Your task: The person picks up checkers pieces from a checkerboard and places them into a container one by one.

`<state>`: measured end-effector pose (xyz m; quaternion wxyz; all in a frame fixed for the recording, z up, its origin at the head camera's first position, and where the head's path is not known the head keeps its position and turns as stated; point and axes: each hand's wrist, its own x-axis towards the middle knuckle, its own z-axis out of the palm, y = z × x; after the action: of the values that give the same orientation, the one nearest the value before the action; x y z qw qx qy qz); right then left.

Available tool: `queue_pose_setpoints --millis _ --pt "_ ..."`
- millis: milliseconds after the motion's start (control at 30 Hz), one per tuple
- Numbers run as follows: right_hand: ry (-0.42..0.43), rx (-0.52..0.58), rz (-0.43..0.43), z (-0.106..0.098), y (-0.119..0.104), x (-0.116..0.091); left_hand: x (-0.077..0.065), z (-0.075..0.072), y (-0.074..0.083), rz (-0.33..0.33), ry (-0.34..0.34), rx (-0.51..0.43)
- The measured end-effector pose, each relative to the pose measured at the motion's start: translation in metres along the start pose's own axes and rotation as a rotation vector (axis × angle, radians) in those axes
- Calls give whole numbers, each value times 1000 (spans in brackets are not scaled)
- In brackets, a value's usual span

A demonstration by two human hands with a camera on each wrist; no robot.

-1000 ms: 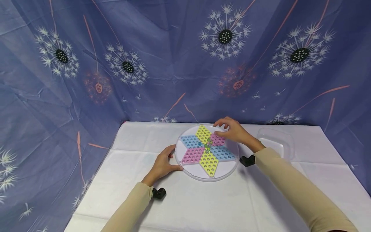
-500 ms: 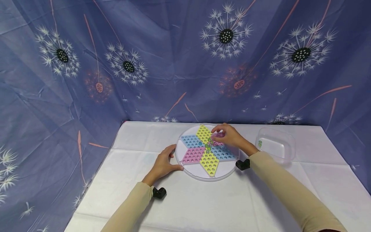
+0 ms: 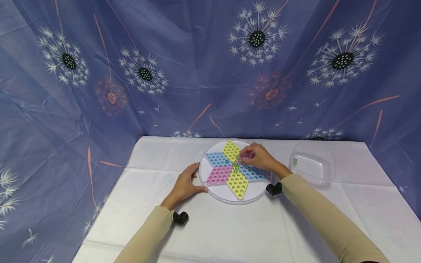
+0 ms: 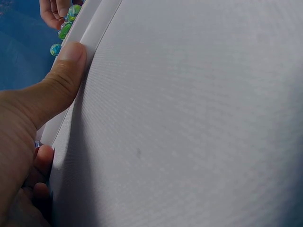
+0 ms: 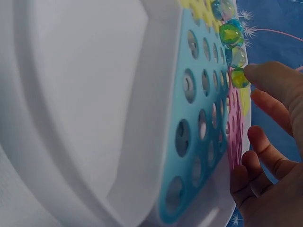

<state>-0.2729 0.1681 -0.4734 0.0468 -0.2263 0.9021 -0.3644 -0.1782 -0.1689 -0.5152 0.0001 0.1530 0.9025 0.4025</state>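
Observation:
A round white Chinese checkers board [image 3: 210,191] with a yellow, blue and pink holed star lies on the table. My left hand [image 3: 185,184] grips its left rim, thumb at the near edge and fingers curled at the side. My right hand [image 3: 260,157] is over the pink section at the upper right. Its thumb and forefinger tips pinch a yellow-green glass marble [image 5: 240,78] near the star's centre, the other fingers loosely bent. Several green and clear marbles [image 3: 235,166] cluster at the centre. A blue marble [image 3: 227,162] sits just left of them.
A clear plastic box [image 3: 314,179] stands right of the board, with green marbles [image 3: 295,162] at its left side. White cloth [image 3: 230,233] covers the table. A blue dandelion-print curtain [image 3: 197,73] hangs behind.
My right hand has moved slightly left and down toward the star's centre, its fingers drawing together. The marbles in the clear box have come into view. My left hand stays at the rim.

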Motion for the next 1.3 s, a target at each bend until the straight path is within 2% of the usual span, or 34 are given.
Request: queue_pose_setpoints --millis 400,633,1167,1300 --pt "2 -23 -32 7 5 1 1 0 -1 -5 1 -17" --pt "-10 -32 22 9 8 3 1 0 -1 3 5 -12" --pt "-12 -43 21 10 7 4 1 0 -2 6 9 -10" --pt "-10 -57 -15 9 6 4 0 0 -2 0 8 -2"
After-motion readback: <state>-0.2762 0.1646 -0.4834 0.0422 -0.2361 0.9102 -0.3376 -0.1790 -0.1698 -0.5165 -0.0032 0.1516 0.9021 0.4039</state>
